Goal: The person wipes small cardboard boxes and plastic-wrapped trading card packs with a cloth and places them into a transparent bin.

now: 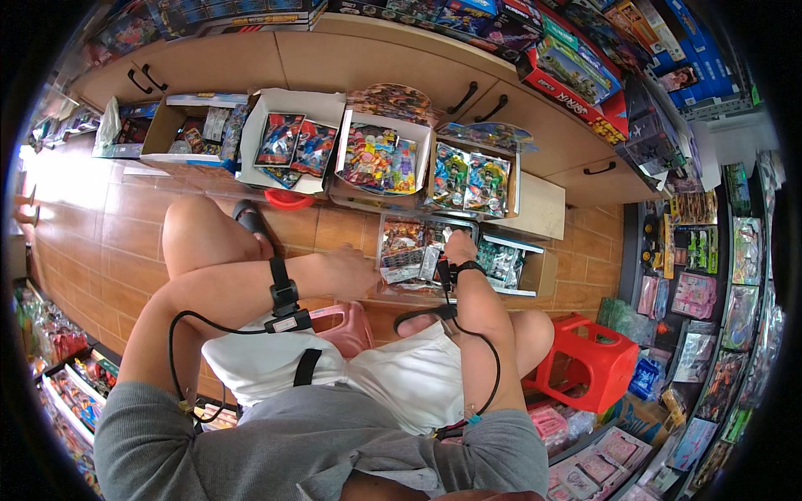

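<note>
A clear plastic box (386,290) filled with small shiny packets (405,242) sits on the floor in front of me. My left hand (352,272) is at the box's left side, its fingers pointing toward the packets; how they are bent is too small to tell. My right hand (459,247) reaches over the right part of the box with its fingers drawn together, a bit of white showing at the fingertips. What it grips is mostly hidden. Beside it lie silvery and dark packets (430,260). Both wrists carry black straps with cables.
Open cartons of toy packets stand behind: red packets (281,139), colourful figures (380,159), green-blue packs (472,179). Another carton (535,271) adjoins the box on its right. A red stool (585,363) stands right, a pink stool (347,330) between my legs. Cabinets (359,67) line the back.
</note>
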Demonstrator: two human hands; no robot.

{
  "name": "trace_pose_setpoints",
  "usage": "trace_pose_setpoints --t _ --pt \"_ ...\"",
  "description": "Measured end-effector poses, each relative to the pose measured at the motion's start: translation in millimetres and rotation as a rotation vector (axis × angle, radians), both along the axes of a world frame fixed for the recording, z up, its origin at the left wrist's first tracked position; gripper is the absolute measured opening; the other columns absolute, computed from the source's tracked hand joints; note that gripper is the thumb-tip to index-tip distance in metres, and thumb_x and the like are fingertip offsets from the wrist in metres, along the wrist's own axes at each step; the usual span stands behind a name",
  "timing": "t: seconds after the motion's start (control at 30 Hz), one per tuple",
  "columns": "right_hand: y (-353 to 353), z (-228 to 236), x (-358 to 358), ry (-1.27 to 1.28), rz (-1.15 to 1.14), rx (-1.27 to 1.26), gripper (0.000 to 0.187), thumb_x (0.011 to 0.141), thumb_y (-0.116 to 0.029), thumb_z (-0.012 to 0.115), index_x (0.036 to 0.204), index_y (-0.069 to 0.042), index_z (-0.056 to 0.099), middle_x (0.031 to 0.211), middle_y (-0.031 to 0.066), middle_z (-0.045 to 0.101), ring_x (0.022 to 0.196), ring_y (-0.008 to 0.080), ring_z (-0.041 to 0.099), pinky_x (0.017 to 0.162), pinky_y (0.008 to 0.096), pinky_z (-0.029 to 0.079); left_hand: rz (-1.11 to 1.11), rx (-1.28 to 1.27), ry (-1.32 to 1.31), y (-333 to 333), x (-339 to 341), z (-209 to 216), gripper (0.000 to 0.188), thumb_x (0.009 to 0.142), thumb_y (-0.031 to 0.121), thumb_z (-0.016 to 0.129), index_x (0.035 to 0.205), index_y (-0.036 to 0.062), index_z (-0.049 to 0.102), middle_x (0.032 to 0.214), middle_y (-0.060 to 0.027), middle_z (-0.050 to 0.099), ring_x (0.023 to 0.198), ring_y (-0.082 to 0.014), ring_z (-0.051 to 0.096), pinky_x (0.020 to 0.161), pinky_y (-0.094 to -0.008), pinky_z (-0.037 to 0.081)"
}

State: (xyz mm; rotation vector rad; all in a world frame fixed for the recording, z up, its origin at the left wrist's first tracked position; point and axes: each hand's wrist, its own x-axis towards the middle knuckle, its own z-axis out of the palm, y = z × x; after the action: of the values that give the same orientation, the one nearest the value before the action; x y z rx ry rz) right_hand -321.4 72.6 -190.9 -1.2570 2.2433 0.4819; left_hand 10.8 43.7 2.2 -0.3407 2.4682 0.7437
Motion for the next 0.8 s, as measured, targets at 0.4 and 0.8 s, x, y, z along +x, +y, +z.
trace_pose_setpoints --t 0.4,0.8 --pt "14.6 52.1 -16.0 -0.09 0.171 -0.516 0.029 0.083 -0.024 0.066 0.092 0.003 0.071 0.101 0.0257 0.067 0.094 0.0445 0.064 0.085 0.0511 0.052 -0.019 -0.035 0.013 -6.0 -9.1 5.6 0.044 0.089 0.03 0.062 0.121 0.0 0.061 0.12 -0.0208 0.066 0.107 -0.0373 0.066 0.086 -0.0497 0.053" --pt "28.0 217.0 58.8 -0.698 0.043 -0.637 0.026 0.08 -0.019 0.074 0.093 0.004 0.073 0.083 0.014 0.073 0.068 0.0279 0.067 0.066 0.0383 0.051 0.531 -0.1 0.752 -13.4 -2.3 14.3 0.061 0.091 0.031 0.064 0.137 -0.0055 0.046 0.125 -0.0265 0.06 0.113 -0.0409 0.061 0.096 -0.0456 0.051"
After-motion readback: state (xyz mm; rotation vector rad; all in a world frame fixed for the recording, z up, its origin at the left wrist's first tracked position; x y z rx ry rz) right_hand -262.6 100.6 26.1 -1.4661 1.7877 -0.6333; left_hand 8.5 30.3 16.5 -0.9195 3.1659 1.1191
